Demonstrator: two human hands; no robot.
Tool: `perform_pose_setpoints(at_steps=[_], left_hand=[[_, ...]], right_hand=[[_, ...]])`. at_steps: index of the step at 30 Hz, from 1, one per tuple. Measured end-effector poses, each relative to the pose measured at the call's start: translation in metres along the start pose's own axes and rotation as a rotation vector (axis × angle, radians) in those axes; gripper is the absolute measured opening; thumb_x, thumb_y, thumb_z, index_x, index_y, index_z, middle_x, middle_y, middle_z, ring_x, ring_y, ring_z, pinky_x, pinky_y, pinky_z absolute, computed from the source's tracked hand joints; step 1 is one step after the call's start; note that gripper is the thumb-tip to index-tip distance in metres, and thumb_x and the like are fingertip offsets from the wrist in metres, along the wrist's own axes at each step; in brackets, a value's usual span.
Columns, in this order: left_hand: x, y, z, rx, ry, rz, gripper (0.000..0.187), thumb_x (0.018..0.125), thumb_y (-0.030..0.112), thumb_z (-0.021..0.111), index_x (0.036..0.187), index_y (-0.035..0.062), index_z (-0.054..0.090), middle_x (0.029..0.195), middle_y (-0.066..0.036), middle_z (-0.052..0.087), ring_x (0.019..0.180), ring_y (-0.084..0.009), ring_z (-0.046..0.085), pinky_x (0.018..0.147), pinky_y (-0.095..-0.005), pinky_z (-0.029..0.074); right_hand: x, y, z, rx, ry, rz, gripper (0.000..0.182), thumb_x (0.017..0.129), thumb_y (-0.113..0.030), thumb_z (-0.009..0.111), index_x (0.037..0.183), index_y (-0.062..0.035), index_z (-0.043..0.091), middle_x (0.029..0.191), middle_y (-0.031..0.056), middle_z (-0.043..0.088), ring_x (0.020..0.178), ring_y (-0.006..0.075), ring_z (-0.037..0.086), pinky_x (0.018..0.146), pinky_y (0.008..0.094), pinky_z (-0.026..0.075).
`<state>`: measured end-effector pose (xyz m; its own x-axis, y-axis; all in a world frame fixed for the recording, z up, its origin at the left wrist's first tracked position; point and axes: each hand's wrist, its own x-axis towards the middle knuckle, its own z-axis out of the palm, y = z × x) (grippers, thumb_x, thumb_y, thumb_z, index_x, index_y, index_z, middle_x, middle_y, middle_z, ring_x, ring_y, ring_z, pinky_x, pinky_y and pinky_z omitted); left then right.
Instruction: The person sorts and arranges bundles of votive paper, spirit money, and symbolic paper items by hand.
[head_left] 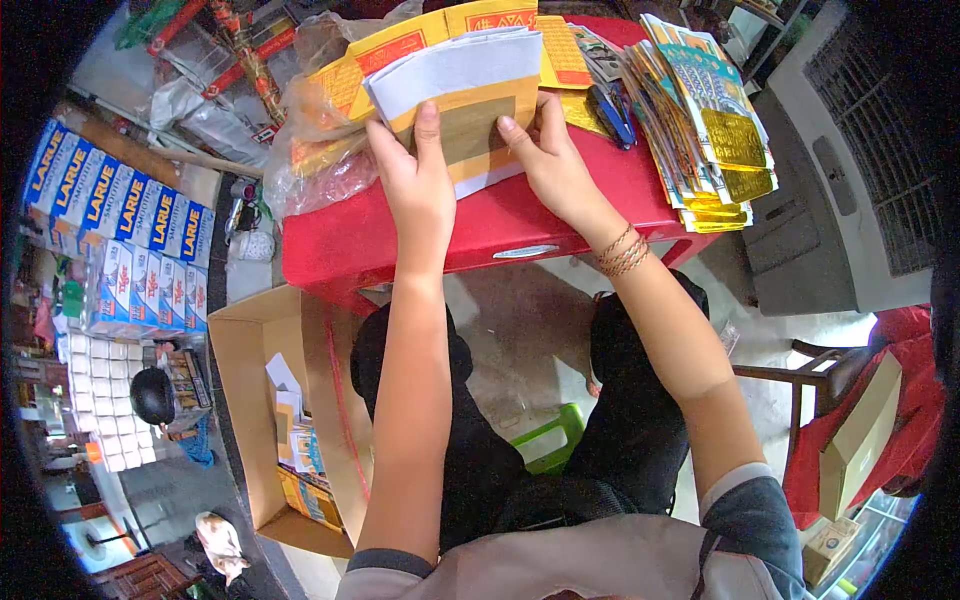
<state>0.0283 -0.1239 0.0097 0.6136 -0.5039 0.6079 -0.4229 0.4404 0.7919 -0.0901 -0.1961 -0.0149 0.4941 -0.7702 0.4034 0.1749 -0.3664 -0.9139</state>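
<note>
A folded stack of white and yellow papers [465, 110] is held up above the red plastic table [480, 230]. My left hand [412, 165] grips its left side, thumb on the near face. At the right side my right hand [545, 155] pinches it the same way, thumb in front. Behind the stack lie yellow sheets with red print [400, 50]. Clear crumpled plastic [320, 150] rests left of my left hand. Right of my right hand are a dark blue tool [610, 112] and a tall pile of folded papers with gold foil [710, 120].
An open cardboard box [235, 400] with papers inside stands at the lower left. Beer cartons [120, 210] are stacked at the far left. A green stool [555, 440] shows between the legs. At the right are a grey appliance [860, 160] and a chair [820, 370].
</note>
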Motion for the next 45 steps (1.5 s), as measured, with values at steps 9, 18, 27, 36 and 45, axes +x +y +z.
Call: perform_pose_setpoints(at_steps=[9, 18, 27, 36, 45], left_hand=[[-0.004, 0.008, -0.002, 0.159, -0.048, -0.092, 0.046, 0.101, 0.035, 0.034, 0.122, -0.0056, 0.039, 0.119, -0.022, 0.051, 0.109, -0.0271, 0.050, 0.094, -0.0371, 0.037], [0.001, -0.002, -0.009, 0.049, 0.042, -0.042, 0.036, 0.101, 0.032, 0.035, 0.104, -0.0026, 0.045, 0.099, -0.016, 0.055, 0.096, -0.0238, 0.052, 0.085, -0.0369, 0.040], [0.002, -0.003, -0.019, -0.450, 0.196, -0.281, 0.043, 0.101, 0.036, 0.031, 0.123, -0.0002, 0.038, 0.118, -0.015, 0.049, 0.109, -0.0215, 0.049, 0.095, -0.0354, 0.038], [-0.012, 0.015, -0.008, -0.577, 0.173, -0.346, 0.053, 0.101, 0.042, 0.024, 0.137, 0.0042, 0.025, 0.138, -0.014, 0.037, 0.129, -0.0235, 0.036, 0.105, -0.0387, 0.031], [-0.004, -0.014, -0.064, -1.044, -0.130, -0.637, 0.058, 0.090, 0.048, 0.040, 0.133, 0.0097, 0.044, 0.131, -0.009, 0.051, 0.118, -0.0271, 0.051, 0.096, -0.0461, 0.043]], right_hand=[[-0.005, -0.002, 0.009, -0.062, -0.011, -0.120, 0.054, 0.094, -0.018, 0.054, 0.130, 0.0040, 0.020, 0.125, 0.0229, 0.044, 0.120, 0.0251, 0.042, 0.101, 0.0346, 0.036], [0.003, 0.006, -0.024, 0.055, -0.157, 0.137, 0.045, 0.090, -0.017, 0.060, 0.125, 0.0005, 0.038, 0.113, 0.0098, 0.058, 0.106, 0.0171, 0.054, 0.094, 0.0296, 0.042], [-0.008, -0.017, -0.008, 0.253, -0.172, 0.287, 0.042, 0.083, -0.019, 0.069, 0.115, 0.0014, 0.052, 0.107, 0.0088, 0.061, 0.097, 0.0151, 0.058, 0.086, 0.0292, 0.046], [-0.007, -0.019, 0.003, 0.772, 0.108, 0.379, 0.033, 0.087, -0.013, 0.062, 0.116, -0.0038, 0.049, 0.106, 0.0081, 0.062, 0.101, 0.0184, 0.060, 0.088, 0.0366, 0.050], [0.006, -0.028, -0.047, 0.622, -0.174, 0.413, 0.038, 0.087, -0.011, 0.062, 0.121, 0.0004, 0.051, 0.112, 0.0094, 0.062, 0.098, 0.0161, 0.062, 0.087, 0.0302, 0.050]])
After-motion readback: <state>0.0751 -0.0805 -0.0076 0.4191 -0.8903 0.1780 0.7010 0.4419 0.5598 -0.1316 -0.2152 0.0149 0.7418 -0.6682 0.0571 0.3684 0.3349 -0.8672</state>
